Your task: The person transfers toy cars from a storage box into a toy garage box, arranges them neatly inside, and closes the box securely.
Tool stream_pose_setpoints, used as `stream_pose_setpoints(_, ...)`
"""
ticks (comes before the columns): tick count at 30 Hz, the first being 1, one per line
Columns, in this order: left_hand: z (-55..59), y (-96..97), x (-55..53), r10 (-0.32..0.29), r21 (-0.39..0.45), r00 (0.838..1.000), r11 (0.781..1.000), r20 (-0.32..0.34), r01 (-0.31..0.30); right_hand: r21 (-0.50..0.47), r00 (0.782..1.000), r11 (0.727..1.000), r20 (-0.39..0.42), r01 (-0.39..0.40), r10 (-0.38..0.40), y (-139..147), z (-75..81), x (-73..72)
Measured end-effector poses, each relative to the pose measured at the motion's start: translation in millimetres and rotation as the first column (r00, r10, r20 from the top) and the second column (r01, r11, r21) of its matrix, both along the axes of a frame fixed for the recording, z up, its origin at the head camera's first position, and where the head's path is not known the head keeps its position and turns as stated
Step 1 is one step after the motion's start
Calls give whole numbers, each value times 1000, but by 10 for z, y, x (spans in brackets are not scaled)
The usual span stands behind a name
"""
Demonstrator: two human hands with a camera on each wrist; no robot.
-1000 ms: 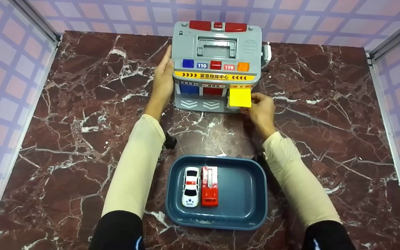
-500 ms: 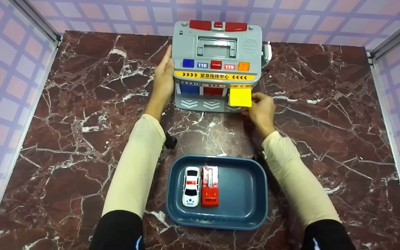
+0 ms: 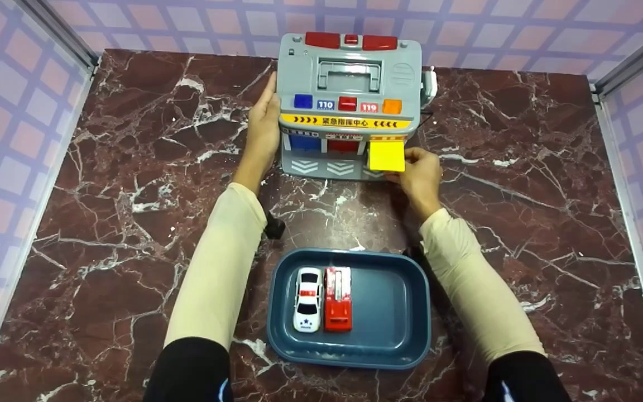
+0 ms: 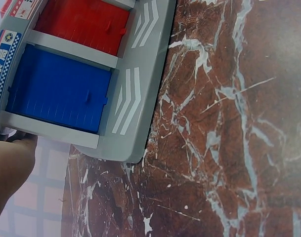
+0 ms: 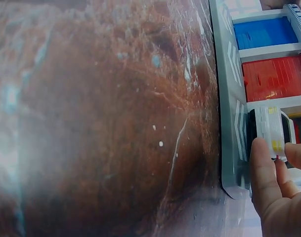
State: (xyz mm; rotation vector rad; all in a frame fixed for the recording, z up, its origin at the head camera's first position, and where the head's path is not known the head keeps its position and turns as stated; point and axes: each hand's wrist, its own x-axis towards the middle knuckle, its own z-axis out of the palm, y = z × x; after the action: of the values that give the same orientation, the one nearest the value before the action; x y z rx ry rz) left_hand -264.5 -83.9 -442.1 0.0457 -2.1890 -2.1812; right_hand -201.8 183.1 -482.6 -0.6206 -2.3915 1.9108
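A grey toy emergency station (image 3: 349,84) with blue, red and yellow garage doors stands at the back of the table. My left hand (image 3: 264,123) lies along its left side, fingers stretched against the wall. At the right bay, the yellow door (image 3: 387,156) is swung up. Below it my right hand (image 3: 423,177) pinches a white toy vehicle (image 5: 270,129) with yellow patches between thumb and fingers. The vehicle sits partly inside the bay opening; in the head view the yellow door hides it. The blue door (image 4: 61,89) and red door (image 5: 275,78) are down.
In front of the station is a dark blue tray (image 3: 419,312). It holds a white toy police car (image 3: 307,301) and a red toy fire truck (image 3: 337,301) side by side. Checked wall panels (image 3: 198,28) border the table (image 3: 132,234) at the back and sides.
Hardly anything differs. The right hand stays at the right bay with only a very slight shift, and the left hand keeps its place on the station's side.
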Motion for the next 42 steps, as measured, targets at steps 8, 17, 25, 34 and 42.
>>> stream_pose_setpoints(8, 12, -1, 3, 7, 3, 1000, 1000, 26, -7, 41, 999, 999, 31, 12, -13, -6, -4, -34)
stream_pose_setpoints(17, 7, -7, -29, -1, 41, 999, 999, 41, 0, 23, 999, 1000, 38, 21, -22, 11, -29, -67)
stream_pose_setpoints(25, -1, -8, 10, 7, 11, 1000, 1000, 17, -7, -34, 999, 999, 50, 6, -4, 12, -39, -103)
stream_pose_setpoints(34, 65, -3, 37, -15, 43, 1000, 999, 19, 14, -22, 998, 1000, 68, 1, 0, -5, -7, -124)
stream_pose_setpoints(42, 233, 24, 148, -20, 32, 999, 999, 25, 19, 31, 999, 999, 48, -23, 22, -19, -27, -140)
